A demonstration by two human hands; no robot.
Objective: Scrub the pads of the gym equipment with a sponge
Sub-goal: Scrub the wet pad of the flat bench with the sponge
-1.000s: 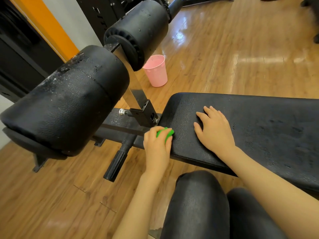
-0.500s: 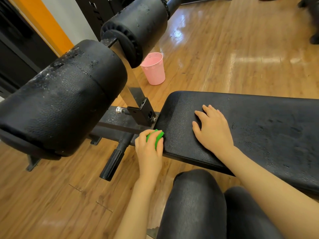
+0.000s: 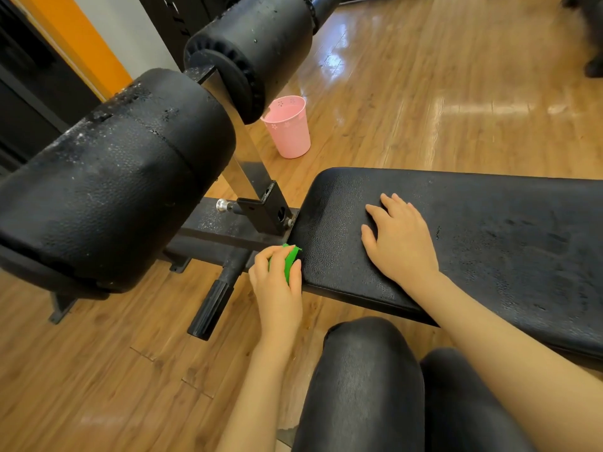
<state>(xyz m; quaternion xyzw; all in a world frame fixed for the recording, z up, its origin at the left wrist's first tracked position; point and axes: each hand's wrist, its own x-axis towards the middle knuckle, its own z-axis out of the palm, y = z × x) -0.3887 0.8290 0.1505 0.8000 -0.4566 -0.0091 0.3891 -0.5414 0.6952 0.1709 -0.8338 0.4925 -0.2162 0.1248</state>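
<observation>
A flat black bench pad (image 3: 489,249) runs from the centre to the right edge, its surface speckled with wet marks. My left hand (image 3: 277,288) grips a green sponge (image 3: 291,261) against the pad's near left corner. My right hand (image 3: 399,239) rests flat on top of the pad, fingers spread toward the left end. Two black roller pads stand to the left: a large wet one (image 3: 107,197) close by and a second one (image 3: 261,44) behind it.
A pink plastic cup (image 3: 288,128) stands on the wooden floor (image 3: 424,102) beyond the bench. A black frame bar with a rubber-gripped peg (image 3: 212,305) juts out under the near roller. My knees in black leggings (image 3: 368,386) are at the bottom.
My left hand with the sponge has slid left, from on the pad's corner to its left edge. My right hand has stayed in place on the pad.
</observation>
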